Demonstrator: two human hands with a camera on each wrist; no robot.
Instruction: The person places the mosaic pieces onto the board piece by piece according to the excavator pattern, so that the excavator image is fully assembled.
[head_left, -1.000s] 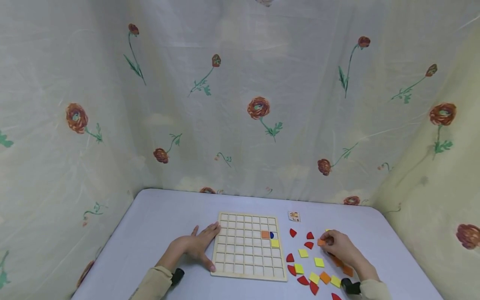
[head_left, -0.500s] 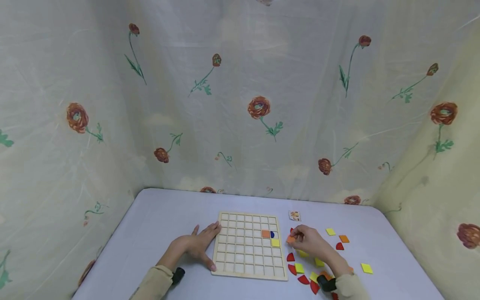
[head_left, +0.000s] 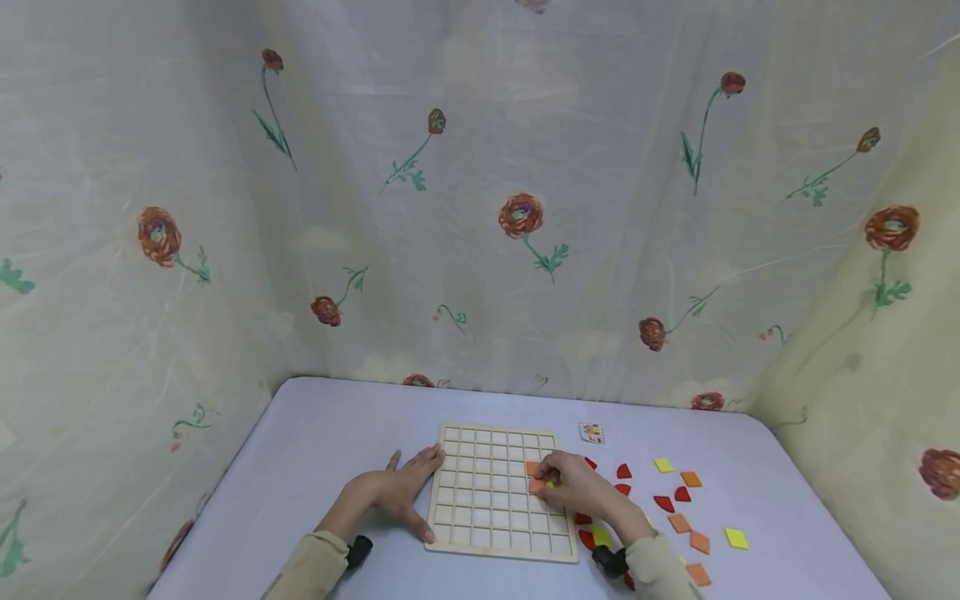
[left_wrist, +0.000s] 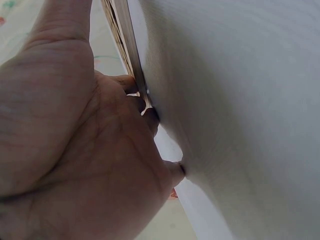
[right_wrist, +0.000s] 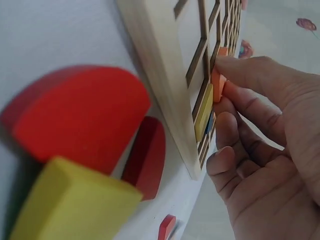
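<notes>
A wooden grid board (head_left: pixel 501 557) lies flat on the table. My left hand (head_left: pixel 397 493) is spread along its left edge, with thumb and fingertips at the frame; the left wrist view shows the palm (left_wrist: pixel 95 150) beside the board's side. Over the grid's right part, my right hand (head_left: pixel 577 485) pinches an orange square tile (right_wrist: pixel 218 82) between thumb and fingers. That tile sits at a cell beside a yellow square tile (right_wrist: pixel 203 115) and in front of another orange tile (head_left: pixel 532 468). A blue piece (right_wrist: pixel 210 123) shows behind the yellow one, mostly hidden by my fingers in the head view.
Right of the board lie loose red quarter-round pieces (right_wrist: pixel 90 112), yellow squares (head_left: pixel 737 539) and orange squares (head_left: pixel 699 542), several of each. A small printed card (head_left: pixel 592 432) is at the board's back right. Flowered curtains (head_left: pixel 480 208) enclose the table (head_left: pixel 337 417).
My right hand has carried the orange tile leftward from the loose pieces to the board, down to a cell beside the yellow tile. My left hand has stayed at the board's left edge.
</notes>
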